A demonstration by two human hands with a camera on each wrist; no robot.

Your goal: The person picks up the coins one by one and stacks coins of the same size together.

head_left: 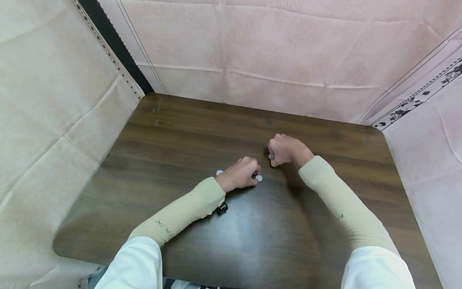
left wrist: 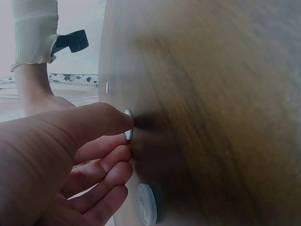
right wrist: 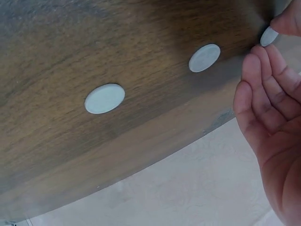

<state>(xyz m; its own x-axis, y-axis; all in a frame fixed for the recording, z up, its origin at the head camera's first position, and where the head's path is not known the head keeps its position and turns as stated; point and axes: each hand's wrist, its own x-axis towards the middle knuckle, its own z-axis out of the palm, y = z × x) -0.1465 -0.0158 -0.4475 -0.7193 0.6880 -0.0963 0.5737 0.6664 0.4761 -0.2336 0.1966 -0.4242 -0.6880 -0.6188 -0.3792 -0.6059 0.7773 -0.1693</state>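
Note:
In the head view my left hand (head_left: 241,172) is over the middle of the table, thumb and fingertips pinching a small white disc (head_left: 258,178) by its edge. The left wrist view has this disc (left wrist: 128,127) between thumb and index finger, close to the wood. A little farther right and back, my right hand (head_left: 286,150) pinches another white disc (head_left: 271,155), seen again as a disc (right wrist: 269,36) at the thumb tip in the right wrist view. Beside the left wrist lies one more disc (head_left: 219,172), partly covered by the hand.
Two flat pale discs, one nearer (right wrist: 204,58) and one farther from the hand (right wrist: 105,99), lie on the wood in the right wrist view. The brown table (head_left: 173,140) has patterned cloth (head_left: 270,52) hanging along its back and sides. A black device (head_left: 222,208) sits under the left wrist.

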